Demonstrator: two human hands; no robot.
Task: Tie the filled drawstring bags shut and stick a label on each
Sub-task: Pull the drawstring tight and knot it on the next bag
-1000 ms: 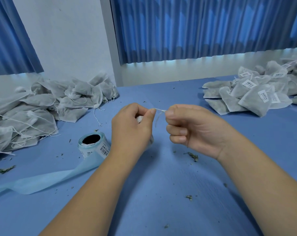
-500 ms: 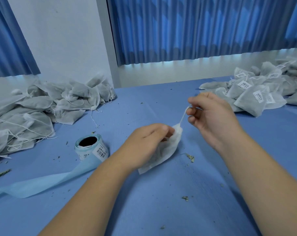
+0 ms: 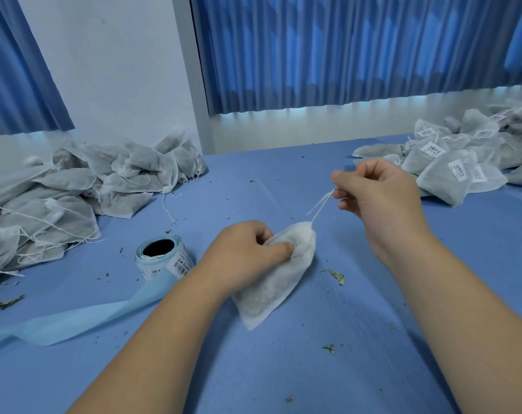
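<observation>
Bag (image 3: 276,282) of matt white non-woven cloth; thin cotton-like drawstring (image 3: 321,206); table (image 3: 313,369) cover matt blue fabric.

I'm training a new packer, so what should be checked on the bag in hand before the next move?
1. Grip: left hand holds the bag near its mouth: ok.
2. Pull: right hand pinches the drawstring, which is taut: ok.
3. Mouth gathered closed: ok.
4. Knot tied: cannot tell.
5. Label on this bag: not ok, none showing.
6. Supply: label roll stands beside the left forearm: ok.
</observation>
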